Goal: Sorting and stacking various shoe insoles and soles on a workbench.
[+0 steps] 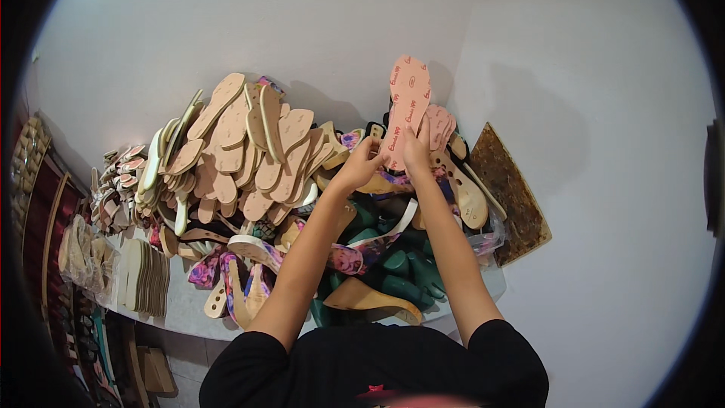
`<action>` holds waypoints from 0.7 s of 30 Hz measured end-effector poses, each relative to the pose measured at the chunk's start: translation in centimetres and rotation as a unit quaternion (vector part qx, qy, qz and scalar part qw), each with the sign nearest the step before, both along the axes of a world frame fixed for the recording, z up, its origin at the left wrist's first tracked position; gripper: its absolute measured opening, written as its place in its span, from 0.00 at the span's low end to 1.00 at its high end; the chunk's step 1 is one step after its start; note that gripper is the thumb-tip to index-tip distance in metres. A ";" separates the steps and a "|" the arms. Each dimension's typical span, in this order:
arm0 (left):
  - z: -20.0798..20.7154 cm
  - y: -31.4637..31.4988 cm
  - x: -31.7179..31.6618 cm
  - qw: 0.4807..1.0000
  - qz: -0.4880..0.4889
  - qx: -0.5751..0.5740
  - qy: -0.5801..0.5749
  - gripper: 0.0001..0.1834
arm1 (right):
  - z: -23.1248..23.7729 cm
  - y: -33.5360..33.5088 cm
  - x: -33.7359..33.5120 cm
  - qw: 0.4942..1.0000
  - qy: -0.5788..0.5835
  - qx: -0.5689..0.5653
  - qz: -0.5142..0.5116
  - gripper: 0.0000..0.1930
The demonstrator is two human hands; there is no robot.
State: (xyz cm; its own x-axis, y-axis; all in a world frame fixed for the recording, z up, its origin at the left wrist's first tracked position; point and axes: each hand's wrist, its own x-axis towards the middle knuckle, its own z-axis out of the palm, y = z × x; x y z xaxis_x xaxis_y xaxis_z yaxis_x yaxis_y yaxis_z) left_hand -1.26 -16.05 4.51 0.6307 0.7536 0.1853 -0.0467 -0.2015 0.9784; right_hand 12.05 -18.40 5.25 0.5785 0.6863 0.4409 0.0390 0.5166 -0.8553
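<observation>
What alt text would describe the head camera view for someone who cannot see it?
A person's left hand and right hand hold a flat, pink, red-printed insole above a pale table heaped with beige flat insoles, glossy green foot-shaped forms and purple floral-patterned pieces.

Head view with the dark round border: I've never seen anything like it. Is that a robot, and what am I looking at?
No robot here: these are a person's own bare hands. A wide fisheye camera on the head looks down, so the edges bend and the forearms rise from below.

The right hand holds a pink printed insole upright. The left hand is at its lower edge; whether it grips is hard to tell.

On the table lie a heap of beige insoles, floral-patterned shoe pieces, dark green shoe lasts and, at the left, a tight row of pale soles.
</observation>
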 end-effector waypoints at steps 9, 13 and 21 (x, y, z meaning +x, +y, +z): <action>2.9 -3.4 -14.7 0.955 -0.118 -0.159 -0.222 0.35 | 1.8 -7.4 -16.0 0.970 -0.002 0.056 0.237 0.28; 4.2 -5.7 -21.4 0.919 -0.183 -0.159 -0.312 0.39 | 0.3 -8.7 -24.0 0.970 -0.136 0.070 0.190 0.31; 1.9 -9.0 -34.4 0.854 -0.064 -0.211 -0.471 0.50 | -0.1 -13.5 -38.1 0.937 -0.324 -0.016 0.133 0.45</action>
State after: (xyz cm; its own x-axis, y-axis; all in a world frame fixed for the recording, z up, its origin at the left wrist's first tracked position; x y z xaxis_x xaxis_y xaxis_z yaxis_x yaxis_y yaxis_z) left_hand -35.62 -25.00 6.46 0.4335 0.8150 0.3844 -0.8483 0.2253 0.4791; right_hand -26.10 -31.92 5.12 0.0032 0.7866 0.6175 0.4280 0.5570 -0.7117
